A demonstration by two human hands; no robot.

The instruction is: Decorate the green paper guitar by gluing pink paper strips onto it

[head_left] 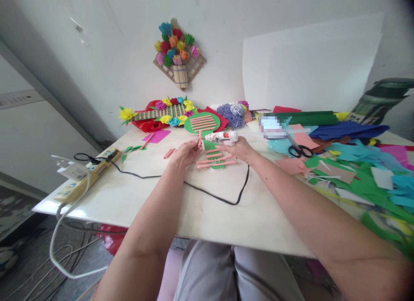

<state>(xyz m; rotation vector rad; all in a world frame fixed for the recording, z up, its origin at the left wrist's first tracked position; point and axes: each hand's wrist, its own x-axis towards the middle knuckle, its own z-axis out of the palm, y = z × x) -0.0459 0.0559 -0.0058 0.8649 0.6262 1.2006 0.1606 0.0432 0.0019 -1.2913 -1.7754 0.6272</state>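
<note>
Between the fingertips of my left hand (187,152) a short pink paper roll (200,136) stands upright. My right hand (239,149) is wrapped round a white glue gun (223,137), its nozzle pointing left at the roll. Under both hands lies a green cutout (217,166) with a narrow lower part and a round top, pink rolls fixed across it in rows. Several rolls (207,122) line the round top. Two longer rolls cross near the bottom end. A few loose pink rolls (168,153) rest left of my left hand.
A black cord (210,193) loops over the table to a power strip (93,171) at left. Paper flowers (174,120) and purple yarn (231,114) stand at the back. Scissors (300,151), paper scraps (343,163) and a dark green bottle (375,102) are at right.
</note>
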